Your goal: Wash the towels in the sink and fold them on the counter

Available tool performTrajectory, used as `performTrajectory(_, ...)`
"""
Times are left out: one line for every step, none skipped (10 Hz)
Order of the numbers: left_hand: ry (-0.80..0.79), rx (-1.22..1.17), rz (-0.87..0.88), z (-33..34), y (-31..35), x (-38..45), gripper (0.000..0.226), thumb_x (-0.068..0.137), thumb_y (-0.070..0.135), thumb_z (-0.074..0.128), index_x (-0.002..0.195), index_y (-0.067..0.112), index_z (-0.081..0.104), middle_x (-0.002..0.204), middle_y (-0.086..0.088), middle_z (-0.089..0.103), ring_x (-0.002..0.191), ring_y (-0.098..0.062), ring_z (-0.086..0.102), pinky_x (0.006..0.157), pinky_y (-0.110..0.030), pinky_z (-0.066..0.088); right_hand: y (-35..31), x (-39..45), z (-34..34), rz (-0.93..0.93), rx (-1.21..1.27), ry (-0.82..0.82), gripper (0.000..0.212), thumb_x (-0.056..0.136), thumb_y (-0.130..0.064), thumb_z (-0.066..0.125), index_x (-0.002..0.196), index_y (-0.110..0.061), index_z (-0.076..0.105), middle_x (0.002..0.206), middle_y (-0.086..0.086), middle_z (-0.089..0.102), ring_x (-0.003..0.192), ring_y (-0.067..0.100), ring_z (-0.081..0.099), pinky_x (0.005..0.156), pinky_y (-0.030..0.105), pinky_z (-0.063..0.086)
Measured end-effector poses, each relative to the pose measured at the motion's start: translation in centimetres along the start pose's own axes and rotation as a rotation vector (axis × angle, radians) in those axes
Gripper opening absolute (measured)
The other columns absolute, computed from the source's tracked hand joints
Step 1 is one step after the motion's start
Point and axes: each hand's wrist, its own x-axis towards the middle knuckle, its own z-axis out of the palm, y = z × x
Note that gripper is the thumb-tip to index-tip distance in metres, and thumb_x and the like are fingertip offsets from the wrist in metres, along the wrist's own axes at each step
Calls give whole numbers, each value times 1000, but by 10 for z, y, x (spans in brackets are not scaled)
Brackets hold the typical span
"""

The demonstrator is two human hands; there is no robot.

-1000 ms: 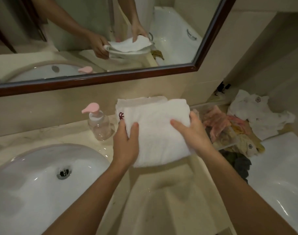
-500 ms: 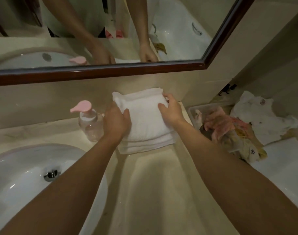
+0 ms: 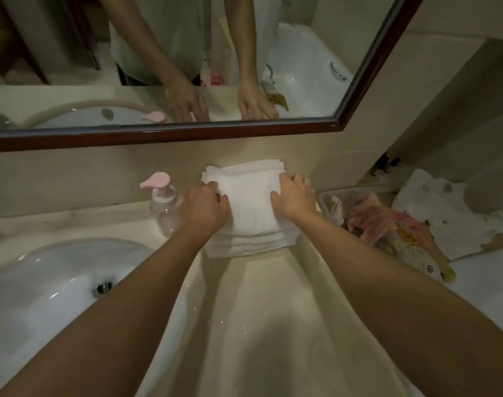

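Observation:
A folded white towel (image 3: pixel 250 202) lies on top of a stack of folded white towels (image 3: pixel 253 245) at the back of the beige counter (image 3: pixel 273 310), close to the wall. My left hand (image 3: pixel 204 206) grips the top towel's left side with curled fingers. On its right side my right hand (image 3: pixel 294 197) holds it, thumb on top and fingers over the edge. The white sink (image 3: pixel 44 282) is at the lower left, with nothing in the part of the basin that shows.
A clear soap bottle with a pink pump (image 3: pixel 164 207) stands just left of the stack. To the right are a clear tray (image 3: pixel 327 199) of pink and yellow cloths and a crumpled white cloth (image 3: pixel 445 216). A dark-framed mirror (image 3: pixel 187 133) hangs above.
Both hands carried the folded towel away from me and set it down on the stack by the wall. They now hold its sides there.

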Motion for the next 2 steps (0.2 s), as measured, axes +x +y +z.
performTrajectory(-24,-44,14,-29,-3,-21,29,95,35,52,113,19,68,108,-10,70,95,-31,64,84,-43,55,-21,-21,-13,-121,-90,7,40,101,-35,45,137,-17,50,143,13,42,128,31,39,105,41,33)
performTrajectory(6,-19,22,-59,-15,-47,33,96,40,53,120,23,66,112,-7,70,100,-29,65,85,-43,56,-53,-49,-25,-289,-132,-55,42,102,-38,44,137,-18,51,141,11,47,127,32,41,104,43,34)
